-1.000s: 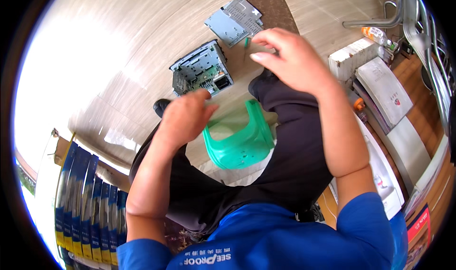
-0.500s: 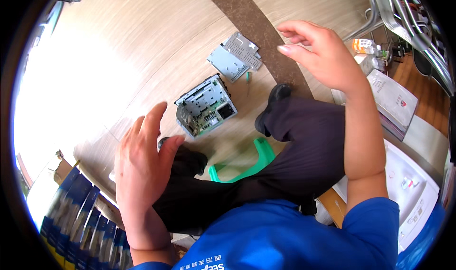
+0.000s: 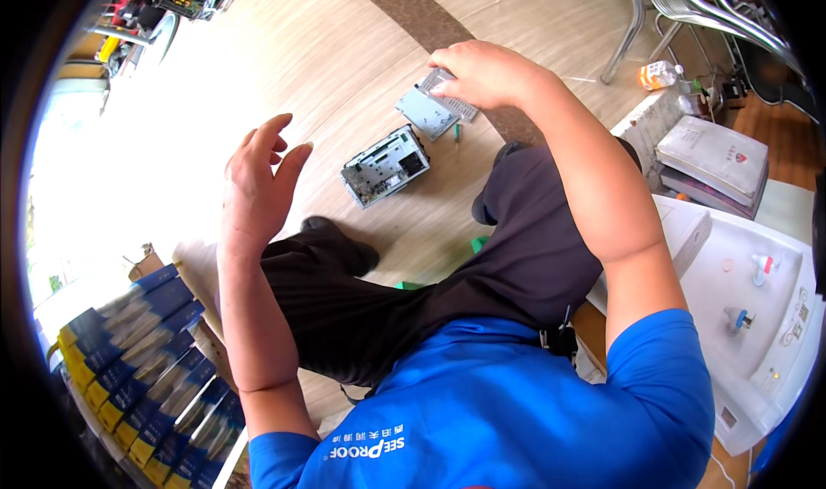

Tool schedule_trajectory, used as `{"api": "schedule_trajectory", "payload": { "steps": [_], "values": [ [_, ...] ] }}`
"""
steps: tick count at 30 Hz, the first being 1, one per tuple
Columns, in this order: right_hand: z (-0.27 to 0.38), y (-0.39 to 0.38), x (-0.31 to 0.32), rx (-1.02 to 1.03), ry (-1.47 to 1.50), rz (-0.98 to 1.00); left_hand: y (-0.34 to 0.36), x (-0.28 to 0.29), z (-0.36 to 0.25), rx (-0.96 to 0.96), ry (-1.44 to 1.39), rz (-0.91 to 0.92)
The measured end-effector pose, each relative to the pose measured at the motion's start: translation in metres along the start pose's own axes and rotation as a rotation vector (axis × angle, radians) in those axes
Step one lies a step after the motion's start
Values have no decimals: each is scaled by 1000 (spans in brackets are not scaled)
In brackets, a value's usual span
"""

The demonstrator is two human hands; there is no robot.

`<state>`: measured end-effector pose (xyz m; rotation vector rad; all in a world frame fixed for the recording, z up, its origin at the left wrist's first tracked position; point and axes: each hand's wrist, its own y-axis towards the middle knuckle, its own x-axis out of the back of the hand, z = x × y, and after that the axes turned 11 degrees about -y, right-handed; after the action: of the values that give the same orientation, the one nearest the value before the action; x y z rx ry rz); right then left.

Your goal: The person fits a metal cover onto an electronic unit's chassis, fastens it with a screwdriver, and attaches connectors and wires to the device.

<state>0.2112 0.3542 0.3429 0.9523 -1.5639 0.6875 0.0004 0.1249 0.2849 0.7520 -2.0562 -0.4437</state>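
Two bare hands to log. See left hand (image 3: pixel 258 183) raised over the floor (image 3: pixel 301 67), left of the metal unit (image 3: pixel 379 162), with fingers loosely spread and thumb well apart. See right hand (image 3: pixel 486 76) over the grey metal plate (image 3: pixel 423 112), overlapping its upper end; can't tell if touching or pinching it. Find the unit lying on the floor with insides exposed, just beside the plate, nearer the body. Also spot a slim green tool (image 3: pixel 458 131) by the plate, stacked books (image 3: pixel 712 149) off right.
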Motion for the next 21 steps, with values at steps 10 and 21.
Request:
{"api": "schedule_trajectory", "payload": {
  "steps": [10, 21],
  "values": [
    [-23, 6, -75, 3, 184, -81, 38, 2, -19, -65, 103, 183],
    [-44, -14, -400, -564, 274, 25, 45, -16, -48, -124, 259, 512]
  ]
}}
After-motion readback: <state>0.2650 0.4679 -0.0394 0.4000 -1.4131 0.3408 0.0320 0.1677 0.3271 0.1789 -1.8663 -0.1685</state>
